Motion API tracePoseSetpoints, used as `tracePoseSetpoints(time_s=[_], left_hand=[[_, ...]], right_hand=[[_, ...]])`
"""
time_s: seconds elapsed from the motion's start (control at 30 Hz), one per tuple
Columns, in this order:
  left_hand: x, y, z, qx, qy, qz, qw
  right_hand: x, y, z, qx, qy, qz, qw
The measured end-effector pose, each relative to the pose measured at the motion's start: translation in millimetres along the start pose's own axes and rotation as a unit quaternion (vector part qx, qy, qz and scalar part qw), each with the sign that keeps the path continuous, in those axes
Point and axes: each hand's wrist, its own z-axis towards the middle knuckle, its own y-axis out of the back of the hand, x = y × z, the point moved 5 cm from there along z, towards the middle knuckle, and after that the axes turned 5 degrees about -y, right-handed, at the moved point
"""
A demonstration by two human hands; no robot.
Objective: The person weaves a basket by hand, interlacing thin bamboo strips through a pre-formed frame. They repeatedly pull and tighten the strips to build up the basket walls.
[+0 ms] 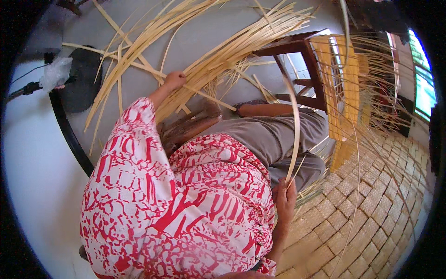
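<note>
My left hand [174,80] is closed on a flat pale strip, bamboo-like, which runs slantwise across a large pile of long strips [227,56] on the floor. Low on the right, my right hand [286,197] grips the lower end of another long pale strip [296,125]. That strip curves upward past my knees toward the wooden chair. A shorter, thinner sliver [299,167] sticks out beside it at the fingers. The fingertips of both hands are partly hidden.
A dark wooden chair [313,65] stands beyond my legs. Right of it is an upright yellow woven piece [341,93] with many loose strip ends fanning out. A coarse woven mat [362,200] covers the lower right. A clear plastic bag [56,73] hangs at the left.
</note>
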Motion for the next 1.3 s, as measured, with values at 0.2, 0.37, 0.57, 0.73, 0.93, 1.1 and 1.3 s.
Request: tracePoseSetpoints(time_s=[0.2,0.37,0.57,0.73,0.93,1.1,1.3], left_hand=[[1,-7,4,-0.112,0.029,0.122,0.986],[-16,-30,1,-0.051,0.109,0.168,0.978],[-30,-20,-13,-0.057,0.019,0.097,0.994],[-15,5,2,0.012,-0.023,0.024,0.999],[3,74,30,-0.065,-0.019,-0.121,0.99],[-22,128,41,-0.074,-0.089,0.05,0.992],[-7,77,34,0.191,-0.024,0.117,0.974]], right_hand=[[5,-3,3,0.01,-0.027,-0.04,0.999],[14,-6,6,0.047,0.014,-0.078,0.996],[30,-3,10,0.079,-0.005,-0.1,0.992],[18,14,10,0.074,0.03,-0.095,0.992],[16,10,9,0.049,0.068,-0.048,0.995],[6,8,5,0.027,0.055,-0.004,0.998],[3,11,10,0.031,0.078,-0.06,0.995]])
